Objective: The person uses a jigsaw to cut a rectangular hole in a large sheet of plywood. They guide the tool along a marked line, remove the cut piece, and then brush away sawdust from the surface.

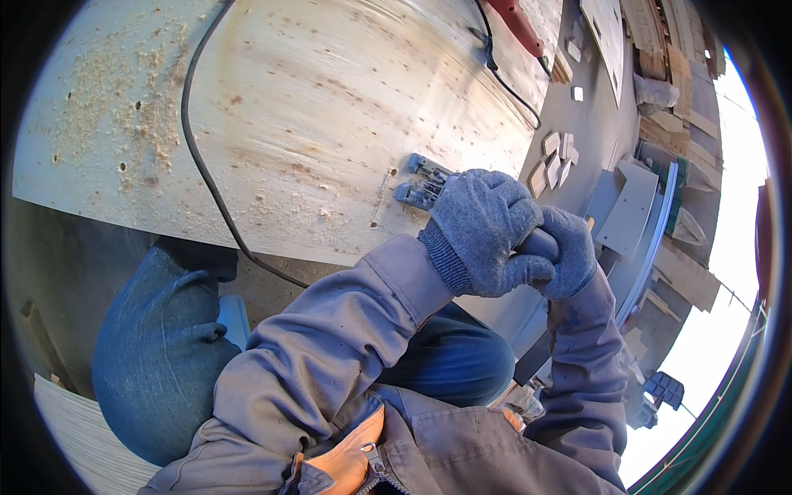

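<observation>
Sawdust (148, 111) flecks the board (289, 91) — wood pieces (553, 171) lie beyond.

A red power tool (518, 29) lies near the top, with a black cord (515, 94) beside it. Farther right, small pale wooden offcuts (553, 165) cluster on the grey floor (592, 136). Beyond them, a clear plastic bag (656, 90) rests among stacked wooden planks (652, 29), near leaning grey panels (630, 208). Sawdust (153, 107) is scattered at upper left; a pale ribbed panel (78, 433) shows at lower left
</observation>
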A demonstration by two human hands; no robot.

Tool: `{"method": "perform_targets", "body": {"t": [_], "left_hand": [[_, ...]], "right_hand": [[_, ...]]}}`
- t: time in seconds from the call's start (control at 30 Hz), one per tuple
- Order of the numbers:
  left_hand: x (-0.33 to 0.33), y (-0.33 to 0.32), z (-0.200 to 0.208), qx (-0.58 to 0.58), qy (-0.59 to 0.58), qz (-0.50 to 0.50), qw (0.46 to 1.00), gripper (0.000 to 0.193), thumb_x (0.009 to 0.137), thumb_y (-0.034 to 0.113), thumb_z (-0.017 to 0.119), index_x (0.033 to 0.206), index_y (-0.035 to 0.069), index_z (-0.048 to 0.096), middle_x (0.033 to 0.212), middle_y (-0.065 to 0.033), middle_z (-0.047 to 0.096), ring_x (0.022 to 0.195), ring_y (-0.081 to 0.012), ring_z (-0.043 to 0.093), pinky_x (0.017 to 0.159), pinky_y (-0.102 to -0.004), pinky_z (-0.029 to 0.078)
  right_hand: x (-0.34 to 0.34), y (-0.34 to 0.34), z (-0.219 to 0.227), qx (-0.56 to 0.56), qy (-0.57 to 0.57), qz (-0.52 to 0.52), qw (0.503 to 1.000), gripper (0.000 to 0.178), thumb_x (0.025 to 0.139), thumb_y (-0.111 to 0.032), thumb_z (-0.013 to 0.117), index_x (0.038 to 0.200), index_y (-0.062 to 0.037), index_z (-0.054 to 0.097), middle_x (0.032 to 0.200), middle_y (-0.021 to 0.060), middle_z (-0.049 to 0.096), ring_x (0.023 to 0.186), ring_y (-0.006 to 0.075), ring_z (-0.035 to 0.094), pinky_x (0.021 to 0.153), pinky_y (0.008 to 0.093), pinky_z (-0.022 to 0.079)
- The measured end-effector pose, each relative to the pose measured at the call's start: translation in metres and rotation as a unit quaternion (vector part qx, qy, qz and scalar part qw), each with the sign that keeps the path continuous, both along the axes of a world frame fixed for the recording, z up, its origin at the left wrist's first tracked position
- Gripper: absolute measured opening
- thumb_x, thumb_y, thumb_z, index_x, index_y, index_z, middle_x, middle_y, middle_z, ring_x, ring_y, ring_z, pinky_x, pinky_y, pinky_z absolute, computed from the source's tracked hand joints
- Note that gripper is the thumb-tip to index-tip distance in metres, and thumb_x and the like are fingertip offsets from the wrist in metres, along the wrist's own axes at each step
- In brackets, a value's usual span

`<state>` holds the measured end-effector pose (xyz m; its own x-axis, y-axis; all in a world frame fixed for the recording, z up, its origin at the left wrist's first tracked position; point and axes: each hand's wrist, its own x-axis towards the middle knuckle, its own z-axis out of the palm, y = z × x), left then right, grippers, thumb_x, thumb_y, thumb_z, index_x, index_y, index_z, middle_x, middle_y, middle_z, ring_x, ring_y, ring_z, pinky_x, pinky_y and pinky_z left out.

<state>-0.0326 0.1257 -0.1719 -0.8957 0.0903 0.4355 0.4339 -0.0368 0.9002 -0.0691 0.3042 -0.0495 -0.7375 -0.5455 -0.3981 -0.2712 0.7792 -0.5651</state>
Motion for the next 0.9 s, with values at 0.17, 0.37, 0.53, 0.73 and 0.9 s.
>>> {"method": "perform_targets", "body": {"t": [0.17, 0.37, 0.53, 0.73, 0.9], "left_hand": [[-0.0012, -0.0012, 0.0004, 0.003, -0.002, -0.002, 1.0, 0.059, 0.075, 0.061, 0.086, 0.104, 0.012, 0.069, 0.099, -0.0088, 0.065, 0.094, -0.0309, 0.065, 0.085, -0.0489, 0.051], [-0.0017, -0.003, -0.0005, 0.008, 0.005, 0.011, 1.0, 0.059, 0.075, 0.061, 0.085, 0.104, 0.012, 0.069, 0.098, -0.0089, 0.064, 0.093, -0.0308, 0.065, 0.085, -0.049, 0.052], [-0.0014, -0.004, -0.0007, 0.003, 0.006, 0.014, 1.0, 0.059, 0.075, 0.061, 0.086, 0.105, 0.013, 0.069, 0.098, -0.0085, 0.064, 0.093, -0.031, 0.065, 0.085, -0.0492, 0.051], [-0.0011, -0.0056, -0.0011, 0.002, 0.002, 0.006, 1.0, 0.058, 0.075, 0.059, 0.087, 0.106, 0.013, 0.068, 0.1, -0.0087, 0.064, 0.095, -0.0311, 0.064, 0.088, -0.0498, 0.051], [-0.002, -0.0082, -0.0008, 0.003, -0.001, -0.006, 1.0, 0.058, 0.076, 0.06, 0.086, 0.105, 0.013, 0.069, 0.1, -0.009, 0.064, 0.095, -0.031, 0.064, 0.088, -0.0496, 0.05]], "right_hand": [[0.0008, 0.0005, -0.0014, -0.008, -0.003, -0.006, 1.0, 0.047, 0.073, -0.039, 0.094, 0.098, -0.0056, 0.072, 0.082, 0.0121, 0.071, 0.072, 0.028, 0.075, 0.065, 0.0364, 0.059], [-0.0004, 0.0004, -0.0036, -0.019, -0.005, -0.003, 1.0, 0.047, 0.072, -0.036, 0.094, 0.098, -0.0054, 0.072, 0.082, 0.0127, 0.072, 0.072, 0.0284, 0.075, 0.065, 0.0365, 0.059], [-0.0018, -0.0041, -0.0009, -0.006, 0.002, 0.008, 1.0, 0.048, 0.074, -0.041, 0.093, 0.098, -0.0056, 0.072, 0.082, 0.0127, 0.072, 0.071, 0.0292, 0.074, 0.064, 0.0368, 0.059], [-0.0022, -0.0063, -0.0024, -0.022, -0.008, 0.001, 1.0, 0.053, 0.075, -0.049, 0.092, 0.098, -0.0052, 0.072, 0.083, 0.0131, 0.073, 0.073, 0.0286, 0.076, 0.066, 0.0363, 0.06], [-0.0022, -0.0035, -0.0034, -0.03, -0.023, -0.008, 0.999, 0.058, 0.074, -0.052, 0.093, 0.1, -0.0045, 0.072, 0.085, 0.0134, 0.074, 0.075, 0.0279, 0.077, 0.067, 0.0363, 0.061]]}}
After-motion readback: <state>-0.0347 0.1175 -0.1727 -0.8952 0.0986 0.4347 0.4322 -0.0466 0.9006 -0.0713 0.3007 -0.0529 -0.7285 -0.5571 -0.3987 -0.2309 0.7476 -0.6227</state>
